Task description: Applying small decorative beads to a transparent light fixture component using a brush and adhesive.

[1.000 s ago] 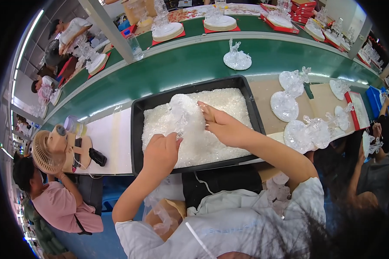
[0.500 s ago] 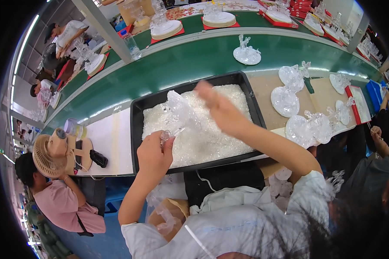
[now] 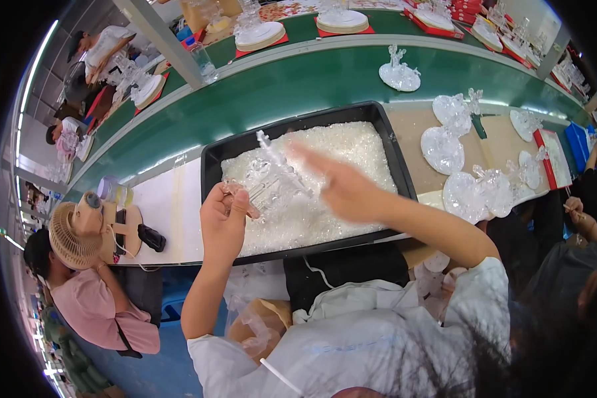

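Note:
My left hand (image 3: 224,215) is closed around the clear stem end of a transparent ornament (image 3: 265,192). The ornament is tilted over a black tray (image 3: 209,192). Its round, crusted white base (image 3: 286,171) is turned nearly edge-on, towards my right hand. White, glittering granules (image 3: 358,156) fill the tray. My right hand (image 3: 348,189) is just right of the base, over the granules. Its fingers point to the far left and are smeared by motion, so their grip is unclear. Whether they touch the base cannot be made out.
Several crusted ornaments (image 3: 443,150) stand on the board to the right, beside a red-rimmed box (image 3: 552,159). Another ornament (image 3: 400,76) sits on the green conveyor (image 3: 298,86) behind the tray. Left are a beige fan (image 3: 76,229) and a jar (image 3: 116,192). Other people work on both sides.
The ornament's base has turned from facing up and towards me to nearly edge-on. My left hand has shifted slightly left, and my right hand is slightly lower and still blurred.

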### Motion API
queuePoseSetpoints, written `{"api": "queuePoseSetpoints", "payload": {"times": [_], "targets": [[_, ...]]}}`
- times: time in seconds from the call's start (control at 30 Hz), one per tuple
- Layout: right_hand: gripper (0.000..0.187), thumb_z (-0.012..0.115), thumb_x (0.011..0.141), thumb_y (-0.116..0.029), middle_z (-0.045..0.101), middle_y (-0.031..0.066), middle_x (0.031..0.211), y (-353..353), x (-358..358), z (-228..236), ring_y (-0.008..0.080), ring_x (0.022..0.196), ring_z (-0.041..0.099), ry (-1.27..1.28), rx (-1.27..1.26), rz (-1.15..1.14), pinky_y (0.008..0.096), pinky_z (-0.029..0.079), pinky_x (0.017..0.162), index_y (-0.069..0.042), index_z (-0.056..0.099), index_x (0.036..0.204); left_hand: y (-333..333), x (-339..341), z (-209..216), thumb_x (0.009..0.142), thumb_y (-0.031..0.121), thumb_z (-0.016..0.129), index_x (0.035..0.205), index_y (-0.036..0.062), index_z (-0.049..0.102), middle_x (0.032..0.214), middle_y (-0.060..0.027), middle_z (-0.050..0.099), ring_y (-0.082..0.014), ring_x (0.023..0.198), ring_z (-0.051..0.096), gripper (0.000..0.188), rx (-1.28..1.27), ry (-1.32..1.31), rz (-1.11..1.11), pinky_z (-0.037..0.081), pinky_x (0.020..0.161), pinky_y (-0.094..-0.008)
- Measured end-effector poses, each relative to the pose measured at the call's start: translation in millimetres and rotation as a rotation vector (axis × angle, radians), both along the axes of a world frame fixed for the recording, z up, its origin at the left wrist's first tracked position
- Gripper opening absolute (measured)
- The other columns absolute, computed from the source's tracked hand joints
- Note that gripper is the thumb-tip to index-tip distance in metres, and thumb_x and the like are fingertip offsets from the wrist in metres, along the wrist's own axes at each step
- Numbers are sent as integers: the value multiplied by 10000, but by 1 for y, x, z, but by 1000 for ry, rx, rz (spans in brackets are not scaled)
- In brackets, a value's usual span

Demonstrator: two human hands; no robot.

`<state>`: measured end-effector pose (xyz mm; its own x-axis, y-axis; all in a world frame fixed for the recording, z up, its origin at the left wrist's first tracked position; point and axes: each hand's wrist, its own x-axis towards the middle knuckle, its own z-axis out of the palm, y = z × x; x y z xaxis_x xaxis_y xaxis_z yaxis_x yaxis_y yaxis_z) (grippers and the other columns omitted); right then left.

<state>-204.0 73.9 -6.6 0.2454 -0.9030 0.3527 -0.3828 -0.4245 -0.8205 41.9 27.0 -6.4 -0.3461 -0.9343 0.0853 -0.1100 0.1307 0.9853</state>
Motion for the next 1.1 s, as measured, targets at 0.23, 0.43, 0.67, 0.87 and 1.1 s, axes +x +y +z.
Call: {"api": "queuePoseSetpoints", "payload": {"times": [0.23,0.43,0.67,0.87,1.1], "targets": [[897,336,678,189,274,158,1582,-19,-15,-4,289,1472,243,-193,-96,-109,343,126,1211,-38,228,1539,0,4,0,1002,241,579,971,36,540,709,-36,628,-43,598,502,211,47,37,-1,339,544,-186],[934,299,628,191,216,214,1583,-12,-9,-1,298,1504,128,-312,-100,55,388,62,1214,5,179,1535,-4,0,-3,1004,247,577,976,44,549,714,-15,607,-44,608,505,206,23,73,26,342,548,-188],[934,336,658,195,191,174,1605,-20,-23,-7,301,1508,108,-112,-194,27,383,68,1212,-61,214,1548,-4,-4,6,1005,216,572,969,43,562,718,-6,595,-43,604,490,177,48,115,8,351,556,-192],[783,346,699,206,340,169,1550,-5,-23,9,274,1465,273,-146,-164,-150,362,211,1187,-21,415,1445,-12,5,10,998,226,587,1014,34,577,767,30,541,-51,673,498,194,69,47,-68,418,655,-214],[812,364,679,191,325,171,1556,-11,-14,1,295,1468,259,-615,-270,-296,388,190,1199,-6,358,1466,-15,-3,9,1002,200,569,1016,26,578,802,24,549,-61,704,538,175,-3,147,-97,511,849,-299]]}}
